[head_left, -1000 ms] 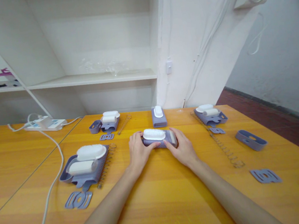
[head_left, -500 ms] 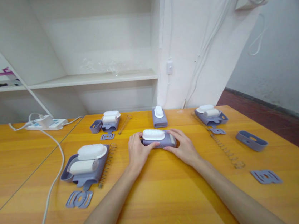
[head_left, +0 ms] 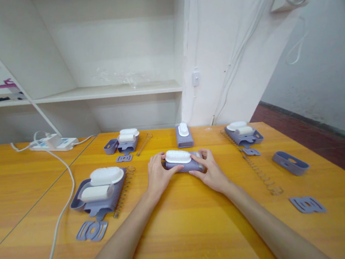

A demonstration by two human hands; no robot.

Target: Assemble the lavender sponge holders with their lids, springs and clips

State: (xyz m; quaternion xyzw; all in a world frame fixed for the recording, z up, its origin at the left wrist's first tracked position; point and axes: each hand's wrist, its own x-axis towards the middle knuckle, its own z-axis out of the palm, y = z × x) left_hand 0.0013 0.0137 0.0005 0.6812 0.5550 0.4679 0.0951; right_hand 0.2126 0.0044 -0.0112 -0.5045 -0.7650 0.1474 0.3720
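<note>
Between my hands on the wooden table lies a grey-purple case (head_left: 185, 167) on its side, with a white bristled brush head (head_left: 178, 156) on top. My left hand (head_left: 159, 173) grips its left end, thumb along the near face. At the right end, my right hand (head_left: 210, 170) holds the case between thumb and fingers, its index finger reaching over the top beside the brush head. Whether the brush head is fixed to the case I cannot tell. Just behind stands another grey-purple case (head_left: 185, 140) with a white brush head on it.
At left, a part set (head_left: 105, 199) has a case, white brush head, white roller and cap; a coil spring (head_left: 125, 191) and flat plate (head_left: 92, 231) lie nearby. Similar sets sit back left (head_left: 127, 141) and back right (head_left: 244, 133). An oval ring (head_left: 291, 162) lies right; a power strip (head_left: 54, 142) back left.
My right index finger has shifted left over the top of the case, towards the brush head. My left hand keeps its grip, and the case has hardly moved.
</note>
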